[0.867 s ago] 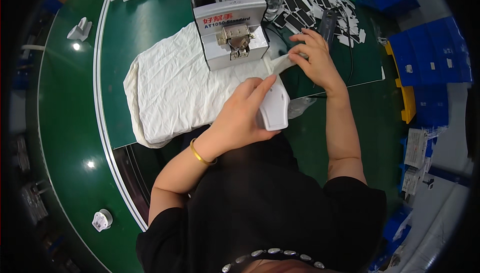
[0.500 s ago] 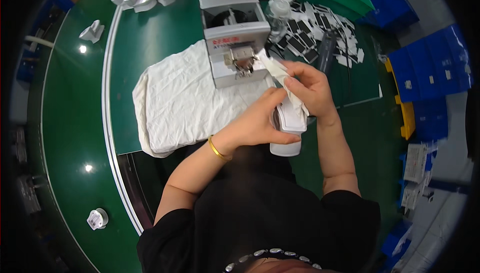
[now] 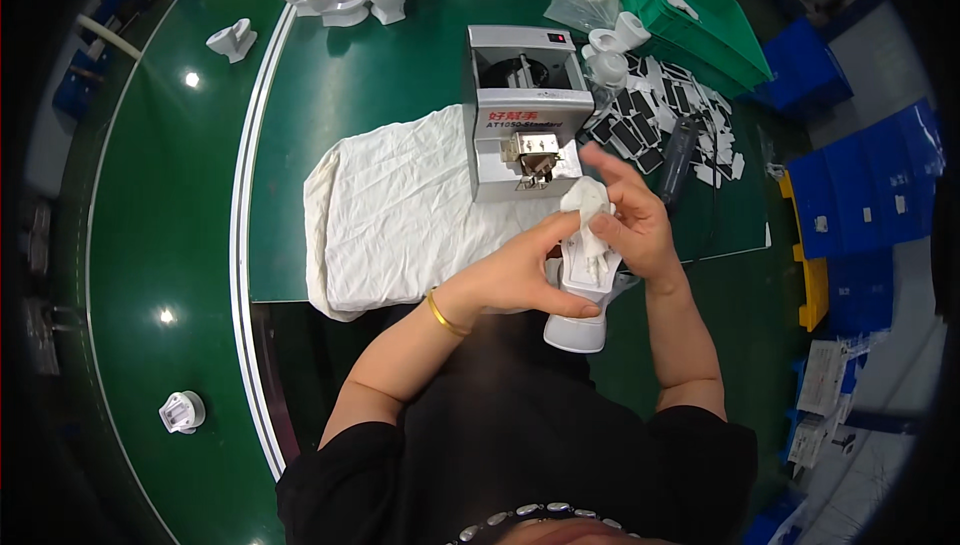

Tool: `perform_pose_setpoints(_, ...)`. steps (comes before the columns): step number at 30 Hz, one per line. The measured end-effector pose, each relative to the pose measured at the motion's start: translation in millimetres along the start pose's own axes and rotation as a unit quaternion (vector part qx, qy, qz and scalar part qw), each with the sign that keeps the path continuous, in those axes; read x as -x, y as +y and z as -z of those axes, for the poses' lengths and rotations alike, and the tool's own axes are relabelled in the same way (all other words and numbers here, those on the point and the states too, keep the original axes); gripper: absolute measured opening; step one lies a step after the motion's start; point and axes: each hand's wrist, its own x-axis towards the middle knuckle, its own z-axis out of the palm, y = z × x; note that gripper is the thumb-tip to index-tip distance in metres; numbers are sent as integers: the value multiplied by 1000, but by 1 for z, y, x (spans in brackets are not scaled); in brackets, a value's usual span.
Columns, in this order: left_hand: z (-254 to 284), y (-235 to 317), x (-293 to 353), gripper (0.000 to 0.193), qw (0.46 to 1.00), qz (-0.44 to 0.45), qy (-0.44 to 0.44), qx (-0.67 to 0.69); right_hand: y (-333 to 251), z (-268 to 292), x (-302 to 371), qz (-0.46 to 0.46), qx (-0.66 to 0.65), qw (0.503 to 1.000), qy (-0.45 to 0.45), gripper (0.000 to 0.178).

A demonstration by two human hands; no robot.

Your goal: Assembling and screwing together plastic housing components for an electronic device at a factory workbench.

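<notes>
My left hand (image 3: 520,270) is closed around a small white toilet-shaped plastic piece (image 3: 577,333), held tilted over the table's front edge. A crumpled white cloth or tissue (image 3: 590,207) is pinched between my right thumb and fingers and lies against the upper side of the piece. My right hand (image 3: 640,225) has its index finger raised off the cloth. Just beyond my hands stands a grey tape dispenser machine (image 3: 530,110) with a metal cutter at its front. A folded white cloth pad (image 3: 400,215) lies left of the machine, reaching under my left hand.
Several toilet-shaped pieces (image 3: 345,7) stand at the far left, and one (image 3: 183,412) lies near left. Black-and-white flat parts (image 3: 630,130) are heaped right of the machine, beside a dark corded cylindrical tool (image 3: 680,157). Behind is a green crate (image 3: 700,40); blue bins (image 3: 860,170) line the right.
The cloth, stretched out toward the machine before, is now bunched against the toilet-shaped piece. My right index finger has lifted. The view has shifted, so the table's things appear lower and farther right.
</notes>
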Motion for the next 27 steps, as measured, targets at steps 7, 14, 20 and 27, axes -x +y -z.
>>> perform_pose_setpoints(7, 3, 17, 14, 108, 999, -26, 39, -12, -4, 41, -58, -107, 15, 984, 143, 16)
perform_pose_setpoints(14, -5, 8, 40, 101, 920, -86, 202, -325, 24, 81, -135, 85, 492, 861, 94, 16)
perform_pose_setpoints(20, -7, 0, 65, 99, 889, -84, 261, -368, 29, 71, -136, 83, 542, 835, 46, 16)
perform_pose_setpoints(27, 0, -10, 78, 98, 889, -81, 271, -360, 28, 90, -156, 49, 599, 796, -66, 17)
